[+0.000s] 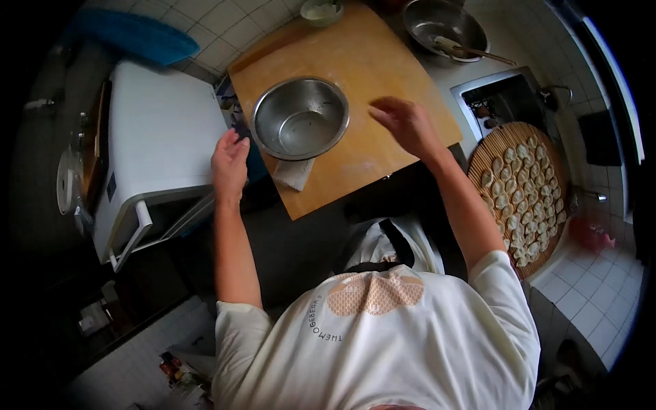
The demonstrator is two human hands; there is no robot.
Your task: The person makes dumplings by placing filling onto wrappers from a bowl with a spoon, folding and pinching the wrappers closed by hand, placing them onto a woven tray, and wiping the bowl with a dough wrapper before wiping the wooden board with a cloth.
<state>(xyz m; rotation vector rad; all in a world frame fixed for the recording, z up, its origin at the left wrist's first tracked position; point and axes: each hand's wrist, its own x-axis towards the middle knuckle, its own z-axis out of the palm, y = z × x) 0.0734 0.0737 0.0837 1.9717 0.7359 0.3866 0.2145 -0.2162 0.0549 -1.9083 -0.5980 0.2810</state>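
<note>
A metal mixing bowl (272, 113) sits near the left side of a wooden board (383, 61). A few dark specks show on its inner wall. My left hand (230, 160) is held just left of the bowl, apart from it, fingers loosely bent and holding nothing. On the other side, my right hand (406, 124) hovers over the right part of the board, its fingers stretched towards the bowl and slightly blurred. Nothing is in it. A folded light cloth (294, 175) lies at the board's front edge, partly under the bowl.
Rows of dumplings (523, 198) cover a round bamboo tray (486, 149) at right, beside a sink (502, 96). Behind stands a large metal basin (427, 34) with a wooden-handled utensil. A small bowl (321, 12) is at the board's back. A white appliance (160, 123) stands left.
</note>
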